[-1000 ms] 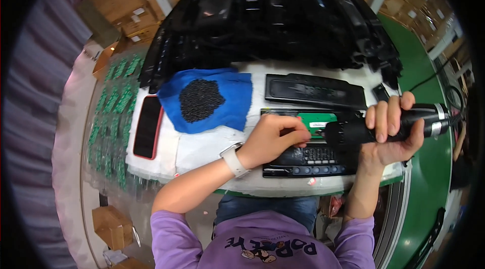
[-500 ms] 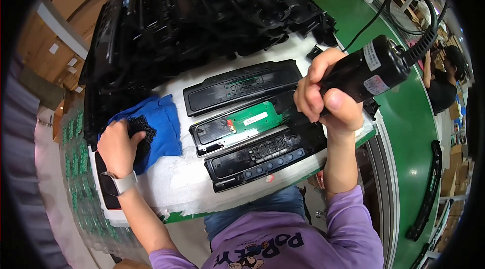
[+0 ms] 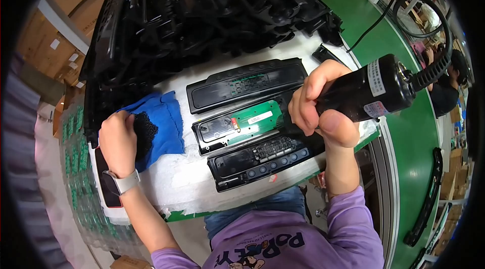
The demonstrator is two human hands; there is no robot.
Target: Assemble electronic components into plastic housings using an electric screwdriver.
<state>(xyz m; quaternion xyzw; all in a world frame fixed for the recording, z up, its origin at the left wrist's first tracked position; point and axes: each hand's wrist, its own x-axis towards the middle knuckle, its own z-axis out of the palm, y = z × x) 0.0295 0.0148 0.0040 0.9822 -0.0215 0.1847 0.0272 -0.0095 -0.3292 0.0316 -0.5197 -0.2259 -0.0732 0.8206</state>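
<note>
Electric screwdriver (image 3: 371, 90) gripping tight in right hand (image 3: 318, 105), tip pointing down at green circuit board (image 3: 250, 120) seated in middle black panel (image 3: 237, 127) on white bench (image 3: 182, 180). Fastening looking underway, unfinished. Left hand (image 3: 117, 143) reaching far left, fingers curling over dark screw pile (image 3: 145, 132) on blue cloth (image 3: 164, 122). Near panel (image 3: 260, 160) and far panel (image 3: 245, 83) lying alongside.

The left hand (image 3: 117, 143) has left the green circuit board (image 3: 248, 120) and now rests on the dark pile (image 3: 145, 128).
</note>
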